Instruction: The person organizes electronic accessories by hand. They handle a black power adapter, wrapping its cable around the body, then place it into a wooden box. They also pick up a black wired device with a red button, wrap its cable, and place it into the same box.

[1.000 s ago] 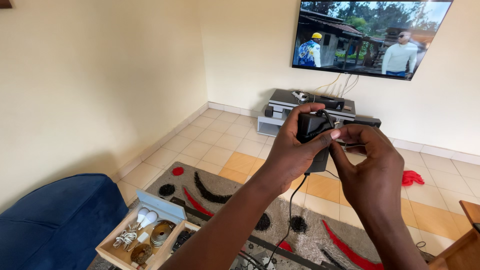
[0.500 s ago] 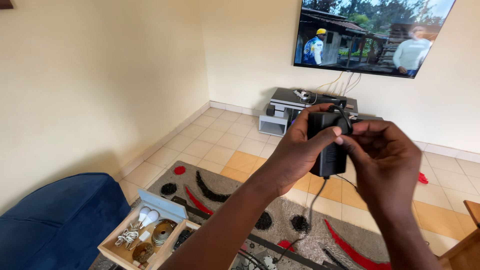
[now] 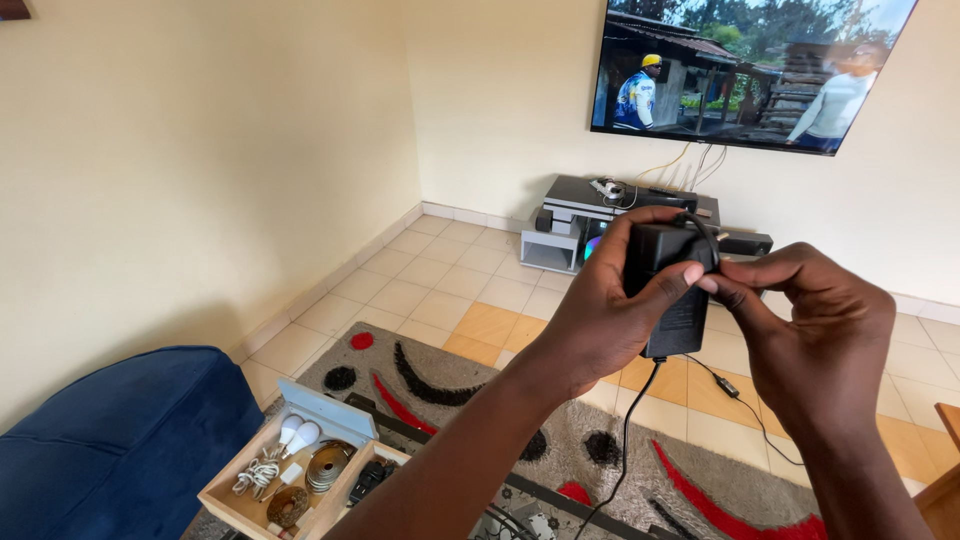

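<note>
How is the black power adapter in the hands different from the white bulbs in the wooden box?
The black boxy power adapter is held up in both hands with a cable hanging from it; the rounded white bulbs lie loose in the open wooden box on the floor, untouched. Both look like electrical items.

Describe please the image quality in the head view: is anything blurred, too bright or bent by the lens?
Head view: soft, even daylight with no hard shadows; the black power adapter, left hand and right hand are sharp, without motion blur; the television is bright yet readable, no glare; the wide lens tilts the wall lines near the edges; the wooden box of parts is clear.
</note>
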